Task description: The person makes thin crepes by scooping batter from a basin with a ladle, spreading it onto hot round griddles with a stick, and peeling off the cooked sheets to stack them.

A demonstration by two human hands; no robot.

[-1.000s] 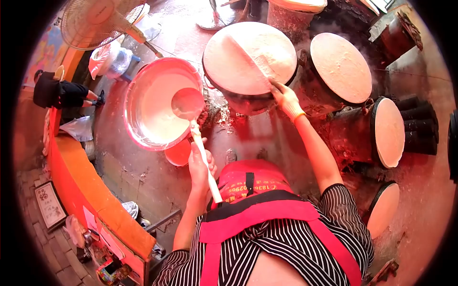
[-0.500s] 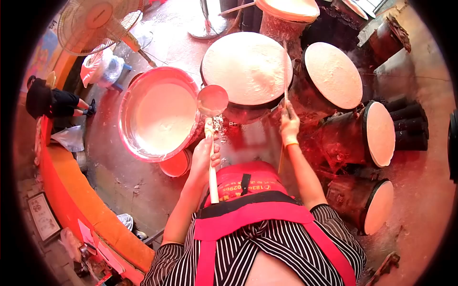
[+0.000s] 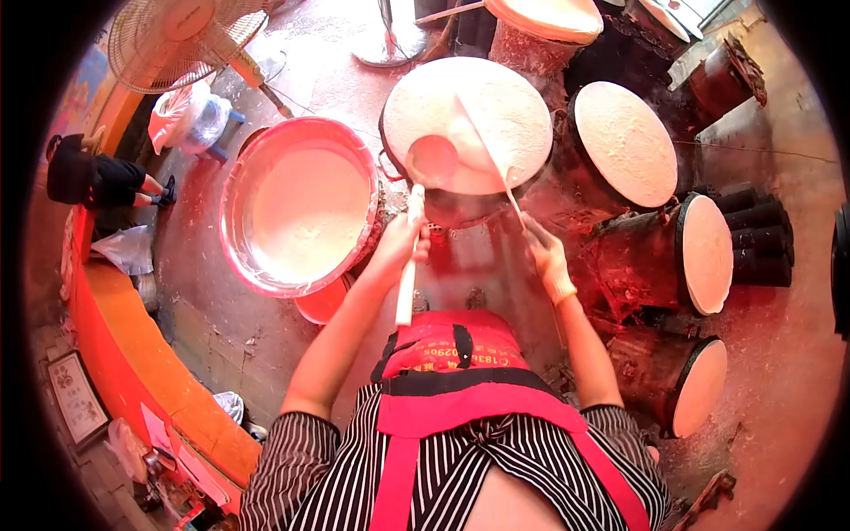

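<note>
My left hand (image 3: 403, 243) is wrapped round the pale handle of a ladle (image 3: 433, 159), whose round bowl is over the left front part of a large round griddle (image 3: 505, 106) covered with pale batter. My right hand (image 3: 545, 252) grips a long thin flat stick (image 3: 482, 133), which lies slantwise across the same griddle. To the left of the griddle stands a wide red-rimmed tub (image 3: 310, 203) of pale batter. A smaller red container (image 3: 325, 301) sits partly under the tub's front edge.
Several drum stoves with pale rounds on top, one of them here (image 3: 625, 143), curve round the right side. A standing fan (image 3: 188, 40) is at the upper left. Another person (image 3: 93, 177) stands at the far left, beyond an orange counter (image 3: 150, 345).
My left hand has carried the ladle from the tub to over the griddle. My right hand has swung the stick to the griddle's right edge and then back across the middle.
</note>
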